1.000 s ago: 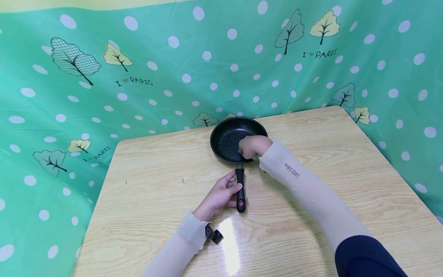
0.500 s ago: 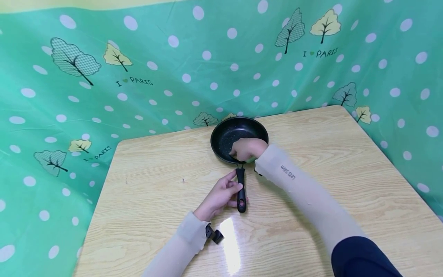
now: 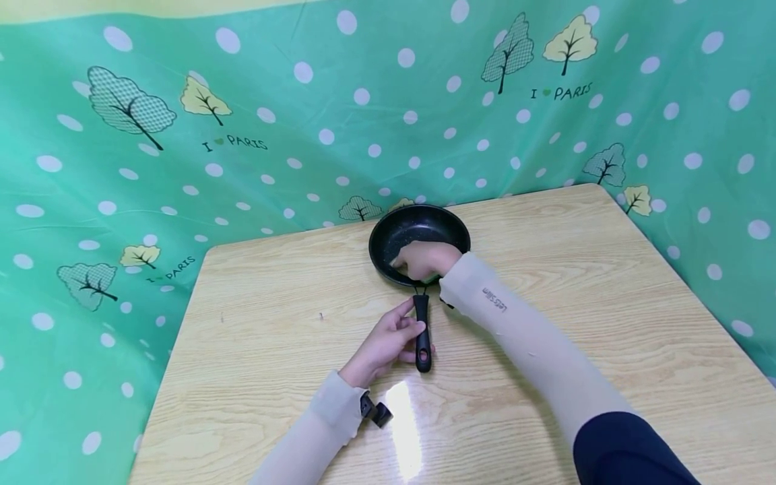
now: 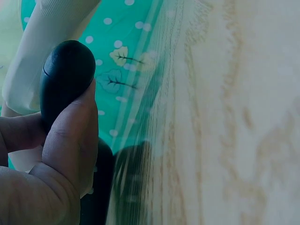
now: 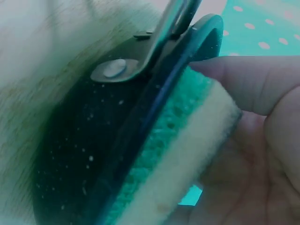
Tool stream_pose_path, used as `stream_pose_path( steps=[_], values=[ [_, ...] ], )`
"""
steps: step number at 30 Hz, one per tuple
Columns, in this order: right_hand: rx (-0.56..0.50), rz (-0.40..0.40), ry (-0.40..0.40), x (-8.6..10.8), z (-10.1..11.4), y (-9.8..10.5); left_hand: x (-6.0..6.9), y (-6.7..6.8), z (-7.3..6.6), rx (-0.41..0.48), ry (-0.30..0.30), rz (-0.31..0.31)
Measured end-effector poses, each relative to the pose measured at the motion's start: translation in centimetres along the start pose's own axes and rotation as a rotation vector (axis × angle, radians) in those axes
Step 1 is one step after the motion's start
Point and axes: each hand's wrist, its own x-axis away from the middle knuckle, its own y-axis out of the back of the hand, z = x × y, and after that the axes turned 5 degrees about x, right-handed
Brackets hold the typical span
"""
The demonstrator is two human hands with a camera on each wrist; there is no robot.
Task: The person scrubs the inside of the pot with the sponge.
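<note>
A black frying pan (image 3: 391,232) with a speckled coating lies near the back edge of the table, its handle (image 3: 423,353) pointing toward me. My left hand (image 3: 386,340) grips that handle, thumb on top; in the left wrist view the thumb and fingers (image 4: 70,140) wrap round its rounded end. Inside the pan, my right hand (image 3: 427,259) holds a two-layer sponge (image 5: 176,150), green on one side and cream on the other. The right wrist view has the green layer against the pan's inner side by the rim. From the head view the hand hides most of the sponge.
The pan stands on a pale wooden table (image 3: 267,337), whose back edge meets a green dotted curtain (image 3: 291,121). A dark camera mount (image 3: 376,411) sits at the left wrist. Light glares off the table (image 3: 405,431) near the front.
Holding the sponge, my right hand has swept left across the inside of the pan, and the forearm followed. My left hand and the pan have stayed almost where they were.
</note>
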Motion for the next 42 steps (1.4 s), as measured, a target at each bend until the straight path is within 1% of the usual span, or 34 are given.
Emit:
stream_pose_path(
  steps=[8,16,21,26,31,36,42],
  values=[
    [0.009,-0.084,0.028,-1.3,0.1,-0.5,0.1,0.0,0.0,-0.010,-0.003,0.008],
    [0.000,-0.156,-0.001,-2.9,-0.8,-1.0,0.1,0.1,-0.1,-0.005,-0.006,0.014],
    [-0.028,-0.168,0.002,-3.2,-1.3,-0.9,0.1,0.1,-0.1,0.001,-0.006,0.013],
    [-0.028,-0.188,0.000,-3.3,-1.9,-0.9,0.1,0.0,0.0,0.016,-0.004,0.000],
    [-0.017,-0.198,-0.027,-3.1,-2.5,-0.8,0.1,0.0,0.0,0.013,-0.007,0.000],
    [-0.029,-0.197,-0.067,-2.5,-3.3,-0.5,0.0,0.0,0.1,0.007,-0.011,-0.005],
    [-0.016,-0.167,-0.113,-2.0,-4.3,-0.1,0.1,-0.2,0.0,0.008,-0.001,-0.023]
  ],
)
